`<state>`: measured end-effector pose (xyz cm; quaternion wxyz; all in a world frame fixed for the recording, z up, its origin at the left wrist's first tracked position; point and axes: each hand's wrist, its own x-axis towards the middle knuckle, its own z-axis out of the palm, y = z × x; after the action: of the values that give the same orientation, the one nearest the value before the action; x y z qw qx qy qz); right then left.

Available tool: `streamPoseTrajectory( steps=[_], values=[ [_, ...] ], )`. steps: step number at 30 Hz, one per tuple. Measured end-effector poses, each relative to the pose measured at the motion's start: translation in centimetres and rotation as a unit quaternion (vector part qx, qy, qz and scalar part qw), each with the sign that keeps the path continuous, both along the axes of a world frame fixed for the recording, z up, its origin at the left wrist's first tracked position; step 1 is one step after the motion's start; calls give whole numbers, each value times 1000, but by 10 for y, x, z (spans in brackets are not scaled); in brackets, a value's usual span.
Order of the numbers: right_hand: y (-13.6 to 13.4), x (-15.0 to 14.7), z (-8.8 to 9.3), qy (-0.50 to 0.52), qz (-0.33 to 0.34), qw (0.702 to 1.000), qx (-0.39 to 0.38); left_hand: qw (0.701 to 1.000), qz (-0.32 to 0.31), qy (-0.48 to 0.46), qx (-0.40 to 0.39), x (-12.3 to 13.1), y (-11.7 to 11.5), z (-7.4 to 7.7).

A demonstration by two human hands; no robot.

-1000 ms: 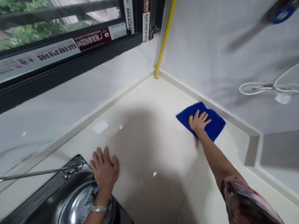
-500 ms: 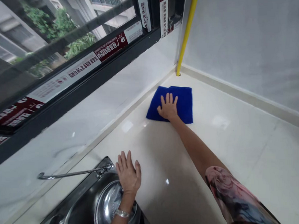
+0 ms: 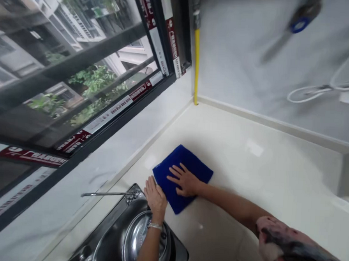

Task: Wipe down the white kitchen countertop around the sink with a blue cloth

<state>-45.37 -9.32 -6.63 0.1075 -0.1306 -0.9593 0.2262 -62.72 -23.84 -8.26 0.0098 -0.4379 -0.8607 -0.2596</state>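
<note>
Blue cloth [image 3: 182, 156] lies flat on the counter [image 3: 234, 149] beside the sink [image 3: 115, 228], judged light, soft and limp, best pinched at a corner; right hand [image 3: 186, 182] atop, fingers spread; left hand [image 3: 155, 199] at its edge, fingers nearly together

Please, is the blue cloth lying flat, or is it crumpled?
Flat: the blue cloth lies with corners spread on the countertop, under the right hand. Whether folded double, I cannot tell.
</note>
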Motion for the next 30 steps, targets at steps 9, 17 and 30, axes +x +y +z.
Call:
streamPoseTrajectory(
  steps=[9,17,30],
  values=[
    [-99,236,-20,-45,-169,984,-41,998,8,50,-23,5,19,12],
    [-20,388,-19,-114,-570,813,38,998,-13,65,-9,5,21,15],
    [237,331,-26,-140,-849,509,3,996,-11,88,-26,4,17,9]
  ],
)
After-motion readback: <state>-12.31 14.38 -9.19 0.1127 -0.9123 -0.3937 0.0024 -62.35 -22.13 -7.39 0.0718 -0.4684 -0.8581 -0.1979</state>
